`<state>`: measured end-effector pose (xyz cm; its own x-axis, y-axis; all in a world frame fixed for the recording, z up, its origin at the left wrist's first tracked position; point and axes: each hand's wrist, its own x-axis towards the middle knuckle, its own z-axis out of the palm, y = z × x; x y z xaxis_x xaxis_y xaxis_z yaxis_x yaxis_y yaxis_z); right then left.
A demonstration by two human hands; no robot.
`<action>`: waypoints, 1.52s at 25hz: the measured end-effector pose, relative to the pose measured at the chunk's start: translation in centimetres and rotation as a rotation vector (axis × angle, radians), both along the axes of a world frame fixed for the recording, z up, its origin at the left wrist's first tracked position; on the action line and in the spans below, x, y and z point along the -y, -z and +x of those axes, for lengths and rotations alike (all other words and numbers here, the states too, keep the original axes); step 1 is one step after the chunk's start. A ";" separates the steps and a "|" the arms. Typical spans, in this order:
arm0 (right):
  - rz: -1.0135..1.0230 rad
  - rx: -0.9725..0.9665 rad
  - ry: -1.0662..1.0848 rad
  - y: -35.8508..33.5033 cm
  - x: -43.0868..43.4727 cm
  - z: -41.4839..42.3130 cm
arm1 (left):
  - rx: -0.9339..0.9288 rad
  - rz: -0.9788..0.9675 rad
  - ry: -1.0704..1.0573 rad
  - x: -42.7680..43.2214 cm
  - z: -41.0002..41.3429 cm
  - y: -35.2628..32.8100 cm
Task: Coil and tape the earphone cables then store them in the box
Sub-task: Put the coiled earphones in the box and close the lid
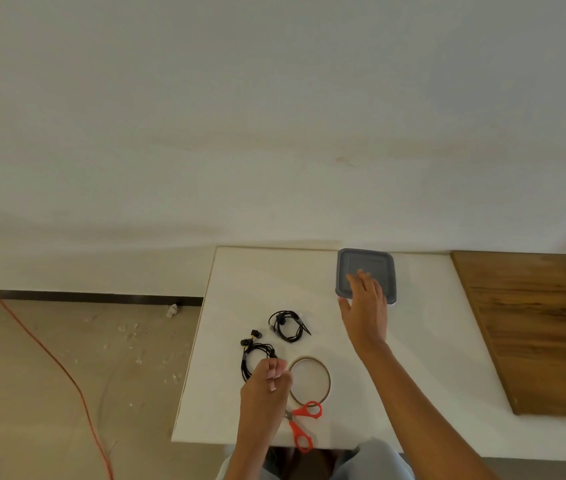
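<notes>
A grey lidded box [354,263] sits at the back of the white table [430,341]. My right hand [364,306] reaches over its near edge with straight fingers spread on the lid. A coiled black earphone cable [288,325] lies mid-table. A second black cable with yellow-ringed buds [248,355] lies to its left and front, and my left hand [267,382] curls its fingers round the near end of this cable. A thin roll of clear tape [309,381] lies flat beside that hand. Orange-handled scissors [300,424] lie near the front edge, partly under my left wrist.
A brown wooden board [534,327] covers the table's right part. The table's left edge drops to a dusty floor where an orange cord [49,355] runs. A white wall rises behind the table.
</notes>
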<state>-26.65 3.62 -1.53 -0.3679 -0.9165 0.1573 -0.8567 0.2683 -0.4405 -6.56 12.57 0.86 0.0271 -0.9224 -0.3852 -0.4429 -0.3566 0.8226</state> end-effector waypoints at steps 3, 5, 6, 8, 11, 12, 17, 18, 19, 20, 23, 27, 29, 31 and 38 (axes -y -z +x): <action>0.217 -0.089 -0.065 1.5 1.2 -1.9 | -0.058 0.015 0.001 0.4 -1.0 0.0; 0.201 -0.134 -0.066 2.5 1.3 -2.5 | -0.097 0.015 0.001 0.8 -1.8 0.3; 0.171 -0.153 -0.072 2.7 1.2 -2.6 | -0.115 0.022 0.001 0.9 -2.1 0.3; 0.098 -0.222 -0.118 3.0 0.8 -2.4 | -0.145 0.048 0.000 1.3 -2.5 0.4; -0.002 -0.274 -0.195 2.2 -0.5 -1.5 | -0.219 0.126 -0.017 2.3 -2.8 1.6; -0.043 -0.237 -0.210 1.8 -1.2 -1.0 | -0.274 0.164 -0.028 2.7 -3.0 1.8; -0.151 -0.064 -0.219 0.8 -4.3 1.0 | -0.670 0.284 -0.243 6.0 -5.5 0.4; -0.155 -0.046 -0.224 1.0 -4.8 1.1 | -0.644 0.267 -0.251 6.5 -5.8 0.2; -0.156 -0.020 -0.226 1.1 -5.2 1.1 | -0.616 0.257 -0.252 6.7 -5.9 0.1; -0.160 0.007 -0.231 1.2 -5.7 1.1 | -0.603 0.256 -0.252 6.8 -5.9 0.1; -0.217 -0.025 -0.260 1.0 -6.5 1.2 | -0.537 0.266 -0.198 6.2 -5.7 1.0; -0.304 -0.147 -0.292 1.2 -6.7 2.0 | -0.542 0.261 -0.174 5.5 -6.1 1.8; -0.323 -0.268 -0.316 1.8 -7.0 2.0 | -0.511 0.259 -0.165 5.7 -6.3 2.1; -0.367 -0.349 -0.348 2.1 -7.0 2.0 | -0.456 0.270 -0.165 5.9 -6.6 2.6; -0.371 0.041 0.037 -3.8 -4.6 2.0 | -0.417 0.269 -0.202 5.1 -7.6 4.3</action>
<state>-24.68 8.18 2.30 -0.4126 -0.7861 0.4602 -0.8289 0.1144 -0.5476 -14.16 7.45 -3.45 -0.0119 -0.7817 -0.6235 0.0016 -0.6236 0.7818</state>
